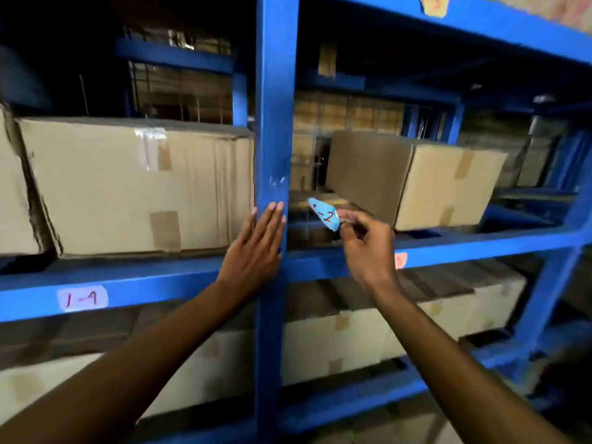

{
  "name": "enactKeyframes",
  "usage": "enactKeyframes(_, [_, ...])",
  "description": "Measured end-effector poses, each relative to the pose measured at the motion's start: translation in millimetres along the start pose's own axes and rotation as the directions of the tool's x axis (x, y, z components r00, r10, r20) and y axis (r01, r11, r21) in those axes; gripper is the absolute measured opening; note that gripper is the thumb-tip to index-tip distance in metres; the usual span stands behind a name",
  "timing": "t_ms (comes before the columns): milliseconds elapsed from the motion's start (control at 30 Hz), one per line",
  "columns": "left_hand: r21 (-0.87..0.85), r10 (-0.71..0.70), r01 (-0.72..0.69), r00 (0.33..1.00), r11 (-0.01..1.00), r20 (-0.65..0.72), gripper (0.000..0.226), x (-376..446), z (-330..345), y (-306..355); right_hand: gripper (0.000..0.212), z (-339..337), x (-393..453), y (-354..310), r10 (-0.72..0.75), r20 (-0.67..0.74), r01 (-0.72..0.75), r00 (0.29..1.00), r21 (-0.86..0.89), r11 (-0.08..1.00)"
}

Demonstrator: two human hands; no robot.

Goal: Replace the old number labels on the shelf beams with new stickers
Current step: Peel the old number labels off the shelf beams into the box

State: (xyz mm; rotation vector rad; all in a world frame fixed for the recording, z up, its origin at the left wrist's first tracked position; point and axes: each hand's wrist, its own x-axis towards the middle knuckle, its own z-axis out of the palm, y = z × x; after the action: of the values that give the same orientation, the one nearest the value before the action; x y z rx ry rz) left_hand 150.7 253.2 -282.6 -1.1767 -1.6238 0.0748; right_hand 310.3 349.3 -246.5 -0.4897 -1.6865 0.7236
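My right hand (368, 248) pinches a light blue sticker (325, 213) with a red number ending in "2", held in the air just right of the blue upright post (277, 107). My left hand (256, 248) lies flat with fingers together against that post, where it meets the horizontal beam (144, 283). A white label (82, 298) reading "1-4" in red is stuck on the beam at the left. A pale orange label (401, 260) shows on the beam to the right, partly hidden by my right wrist. Another orange label (434, 4) is on the upper beam.
Large cardboard boxes (134, 187) fill the shelf left of the post; one box (416, 181) stands angled on the right shelf. More boxes (368, 334) sit on the lower level. The back of the racking is dark.
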Motion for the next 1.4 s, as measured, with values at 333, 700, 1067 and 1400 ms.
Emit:
enactKeyframes(333, [-0.09, 0.077, -0.05, 0.941, 0.995, 0.33, 0.064, -103.4, 32.6, 93.2, 0.019, 24.2, -151.6, 126.7, 0.426, 0.183, -0.417, 0.886, -0.089, 0.905])
enactKeyframes(700, [-0.172, 0.183, -0.105, 0.819, 0.979, 0.543, 0.083, -186.6, 75.2, 161.3, 0.017, 19.4, -346.8, 258.8, 0.89, 0.284, -0.649, 0.356, -0.61, 0.454])
enactKeyframes(1067, [-0.11, 0.206, -0.175, 0.867, 0.978, 0.453, 0.094, -197.3, 94.2, 166.7, 0.03, 14.1, -406.9, 294.1, 0.985, 0.111, -0.708, 0.13, -0.686, 0.171])
enactKeyframes(1400, [-0.078, 0.196, -0.181, 0.869, 0.98, 0.455, 0.095, -199.4, 98.8, 168.9, 0.018, 14.0, -419.5, 300.0, 0.995, 0.051, -0.804, 0.086, -0.586, 0.1])
